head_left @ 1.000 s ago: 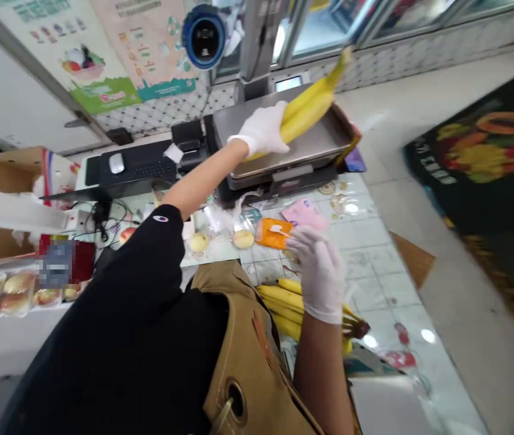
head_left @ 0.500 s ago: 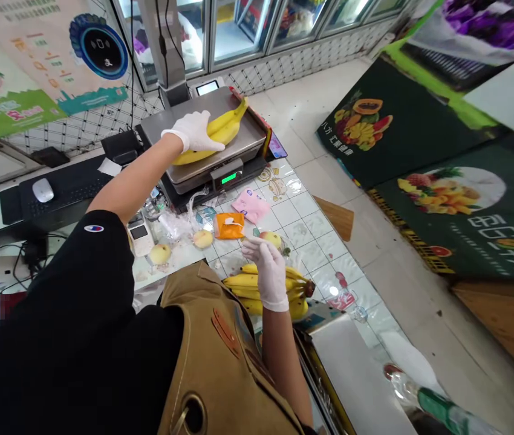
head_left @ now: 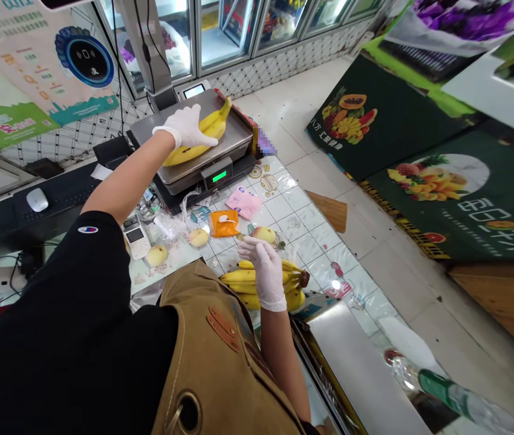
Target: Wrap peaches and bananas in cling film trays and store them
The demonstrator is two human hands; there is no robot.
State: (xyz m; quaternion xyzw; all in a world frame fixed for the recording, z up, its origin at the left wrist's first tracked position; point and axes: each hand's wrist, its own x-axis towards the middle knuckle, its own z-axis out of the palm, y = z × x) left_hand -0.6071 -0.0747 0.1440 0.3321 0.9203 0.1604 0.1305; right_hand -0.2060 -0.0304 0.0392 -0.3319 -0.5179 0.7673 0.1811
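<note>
Two or so yellow bananas [head_left: 214, 128] lie on the steel plate of a weighing scale [head_left: 234, 138]. My left hand [head_left: 187, 128], in a white glove, rests over them, thumb on the near side and fingers across the top. Its palm side is hidden. Closer to my body, my right hand [head_left: 266, 272], also gloved, hovers over a larger bunch of bananas [head_left: 241, 277] on the tiled-pattern counter. Its fingers are stretched out, with nothing held in them. Just beyond that hand sits a yellowish apple-like fruit [head_left: 265, 234].
An orange packet [head_left: 224, 223], a pink packet [head_left: 244, 202] and two pale fruits [head_left: 199, 237] lie before the scale. Keyboard [head_left: 66, 196] and mouse [head_left: 37, 199] are at left. A bottle [head_left: 442, 389] stands lower right. Printed fruit displays [head_left: 375, 157] line the floor at right.
The whole view has shifted slightly, so the scale and counter appear farther left. Both hands keep nearly the same places, the left over the bananas on the scale.
</note>
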